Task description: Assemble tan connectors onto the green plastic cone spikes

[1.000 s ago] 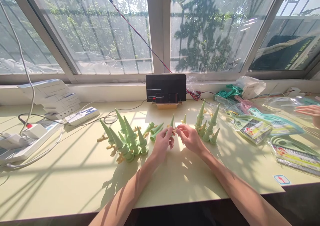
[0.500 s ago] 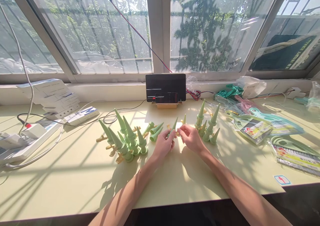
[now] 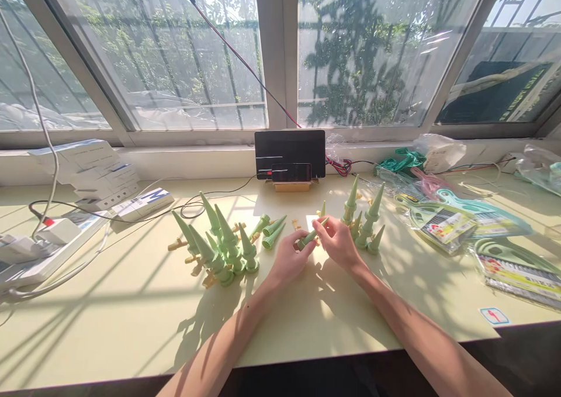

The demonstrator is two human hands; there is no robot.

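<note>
My left hand (image 3: pixel 290 256) is closed round the wide end of a green cone-shaped watering spike (image 3: pixel 310 237), which is tilted with its point up to the right. The fingers of my right hand (image 3: pixel 336 242) are closed against the tapered end of that spike. Something small and yellow shows just below these fingers, partly hidden. Left of my hands stand several assembled green spikes (image 3: pixel 228 239) with yellow valves (image 3: pixel 177 244) at their sides. Loose green spikes (image 3: pixel 274 235) lie beside my left hand. More upright spikes (image 3: pixel 371 213) stand beyond my right hand.
A tablet (image 3: pixel 289 151) and a phone (image 3: pixel 291 172) stand on a wooden holder at the back. White boxes (image 3: pixel 144 203), a power strip (image 3: pixel 52 239) and cables lie left. Packaged green brushes (image 3: pixel 517 271) and plastic bags (image 3: pixel 440 151) lie right.
The spike in my left hand has tipped from nearly upright to slanting right. My right fingers have come to its tapered end.
</note>
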